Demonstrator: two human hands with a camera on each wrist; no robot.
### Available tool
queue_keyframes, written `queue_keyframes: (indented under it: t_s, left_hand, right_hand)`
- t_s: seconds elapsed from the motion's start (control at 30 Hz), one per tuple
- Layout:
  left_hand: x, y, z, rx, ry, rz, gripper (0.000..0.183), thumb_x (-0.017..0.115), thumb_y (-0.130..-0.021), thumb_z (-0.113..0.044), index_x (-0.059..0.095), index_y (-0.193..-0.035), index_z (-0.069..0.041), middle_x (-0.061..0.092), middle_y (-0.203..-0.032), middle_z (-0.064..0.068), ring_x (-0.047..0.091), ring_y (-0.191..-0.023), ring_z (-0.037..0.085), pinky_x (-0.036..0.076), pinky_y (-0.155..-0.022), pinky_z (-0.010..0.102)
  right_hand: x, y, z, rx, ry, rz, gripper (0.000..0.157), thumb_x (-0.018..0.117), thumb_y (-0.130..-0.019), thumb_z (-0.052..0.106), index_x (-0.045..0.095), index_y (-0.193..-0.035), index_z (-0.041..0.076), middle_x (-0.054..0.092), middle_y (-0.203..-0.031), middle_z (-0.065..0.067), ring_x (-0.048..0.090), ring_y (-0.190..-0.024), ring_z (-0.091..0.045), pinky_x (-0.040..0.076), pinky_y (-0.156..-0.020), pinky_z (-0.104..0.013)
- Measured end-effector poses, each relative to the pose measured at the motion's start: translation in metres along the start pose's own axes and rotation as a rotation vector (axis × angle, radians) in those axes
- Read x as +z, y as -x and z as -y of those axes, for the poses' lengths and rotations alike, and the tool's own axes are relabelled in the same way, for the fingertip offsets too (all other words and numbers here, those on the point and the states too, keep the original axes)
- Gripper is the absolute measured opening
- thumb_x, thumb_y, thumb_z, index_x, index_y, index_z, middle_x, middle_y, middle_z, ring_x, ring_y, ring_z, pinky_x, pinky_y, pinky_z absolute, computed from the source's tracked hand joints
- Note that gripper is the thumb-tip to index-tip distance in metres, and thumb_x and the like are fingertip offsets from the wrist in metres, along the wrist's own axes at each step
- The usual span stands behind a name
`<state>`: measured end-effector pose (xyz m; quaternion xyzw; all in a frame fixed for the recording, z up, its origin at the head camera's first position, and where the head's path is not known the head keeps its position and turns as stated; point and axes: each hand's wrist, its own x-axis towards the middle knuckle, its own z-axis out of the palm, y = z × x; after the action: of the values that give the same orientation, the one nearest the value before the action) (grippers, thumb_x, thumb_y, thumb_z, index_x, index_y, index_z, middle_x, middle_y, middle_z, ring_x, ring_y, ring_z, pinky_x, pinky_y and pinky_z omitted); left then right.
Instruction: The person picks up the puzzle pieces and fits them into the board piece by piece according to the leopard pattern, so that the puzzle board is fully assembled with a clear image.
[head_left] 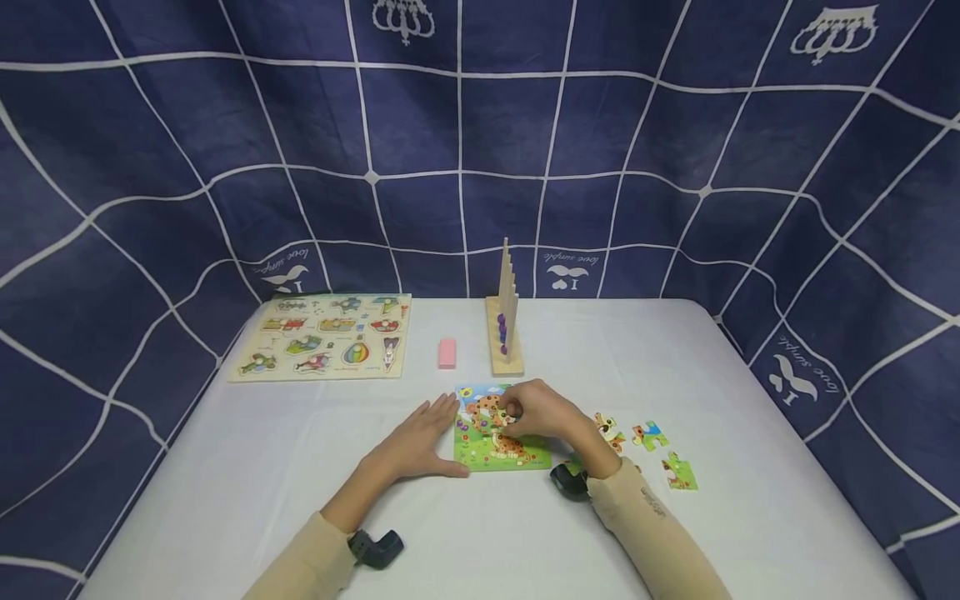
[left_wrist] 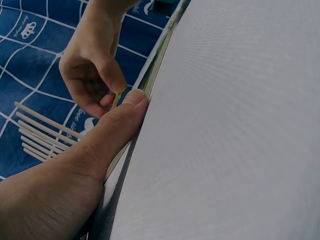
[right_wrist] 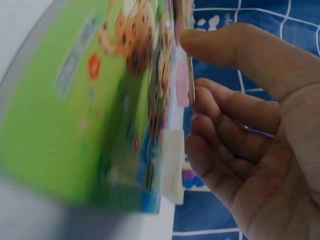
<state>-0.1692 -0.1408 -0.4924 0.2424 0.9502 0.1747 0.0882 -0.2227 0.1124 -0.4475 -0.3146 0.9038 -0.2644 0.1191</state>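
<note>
A green jigsaw board [head_left: 480, 457] with spotted cartoon animals lies flat on the white table. My right hand [head_left: 547, 410] is over its upper right part, pinching a thin puzzle piece [right_wrist: 191, 75] between thumb and index finger. In the right wrist view that piece is edge-on, slightly above the board, its picture hidden. At the board's left side rests my left hand [head_left: 416, 443], fingers straight and spread, with the thumb [left_wrist: 127, 107] against the board's near left edge. Loose puzzle pieces [head_left: 679, 472] lie to the right, some partly behind the right forearm.
Behind the board stands a wooden peg rack [head_left: 506, 333] with purple and blue beads. A pink block [head_left: 447, 354] lies to its left. A vehicle picture puzzle [head_left: 322, 337] occupies the back left. A dark blue checked curtain [head_left: 502, 133] surrounds the table's back and sides.
</note>
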Motion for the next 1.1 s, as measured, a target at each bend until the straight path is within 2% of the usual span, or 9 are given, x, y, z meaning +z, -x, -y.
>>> queue_keyframes:
  t_s: [0.23,0.33,0.47,0.73,0.9,1.1]
  left_hand:
    - [0.001,0.000,0.002,0.002,-0.007,-0.001,0.120,0.060,-0.070,-0.082,0.022,-0.155,-0.007,0.015,-0.164,0.009,0.015,-0.153,0.024,0.015,-0.126,0.044]
    - [0.003,-0.001,0.003,0.005,-0.013,0.003,0.120,0.060,-0.070,-0.082,0.022,-0.155,-0.006,0.015,-0.164,0.009,0.015,-0.153,0.025,0.015,-0.126,0.044]
    - [0.002,-0.001,0.003,0.011,-0.018,0.004,0.119,0.060,-0.071,-0.081,0.023,-0.154,-0.005,0.016,-0.164,0.011,0.016,-0.152,0.026,0.016,-0.126,0.045]
    - [0.001,-0.001,0.002,0.006,-0.027,0.013,0.118,0.060,-0.071,-0.081,0.021,-0.155,-0.007,0.015,-0.165,0.009,0.015,-0.153,0.024,0.015,-0.126,0.043]
    - [0.002,0.000,0.002,0.011,-0.019,0.011,0.118,0.060,-0.071,-0.081,0.021,-0.155,-0.007,0.015,-0.164,0.009,0.014,-0.153,0.024,0.015,-0.126,0.043]
    - [0.001,0.000,0.003,0.008,-0.014,0.009,0.119,0.061,-0.071,-0.080,0.021,-0.155,-0.007,0.014,-0.165,0.009,0.015,-0.153,0.024,0.015,-0.126,0.043]
  right_hand:
    - [0.009,-0.012,0.010,-0.006,-0.003,0.020,0.030,0.081,-0.073,0.016,0.072,-0.100,0.007,0.063,-0.076,0.004,0.051,-0.065,-0.005,0.049,-0.062,-0.021]
    - [0.012,-0.016,0.013,-0.004,0.003,0.033,0.029,0.080,-0.073,0.015,0.072,-0.100,0.006,0.061,-0.074,0.005,0.050,-0.064,-0.005,0.047,-0.063,-0.020]
    - [0.016,-0.020,0.013,-0.016,0.018,0.046,0.025,0.080,-0.073,0.014,0.071,-0.096,0.006,0.059,-0.070,0.006,0.048,-0.060,-0.004,0.044,-0.057,-0.018]
    - [0.020,-0.022,0.012,-0.019,0.027,0.044,0.026,0.081,-0.073,0.016,0.072,-0.095,0.006,0.059,-0.069,0.007,0.047,-0.058,-0.004,0.043,-0.054,-0.016]
    - [0.021,-0.024,0.012,0.000,0.028,0.051,0.027,0.082,-0.073,0.018,0.072,-0.095,0.007,0.059,-0.070,0.007,0.049,-0.060,-0.004,0.044,-0.055,-0.017]
    - [0.021,-0.024,0.012,-0.023,0.051,0.039,0.026,0.083,-0.074,0.018,0.074,-0.095,0.008,0.062,-0.073,0.007,0.051,-0.063,-0.004,0.046,-0.058,-0.017]
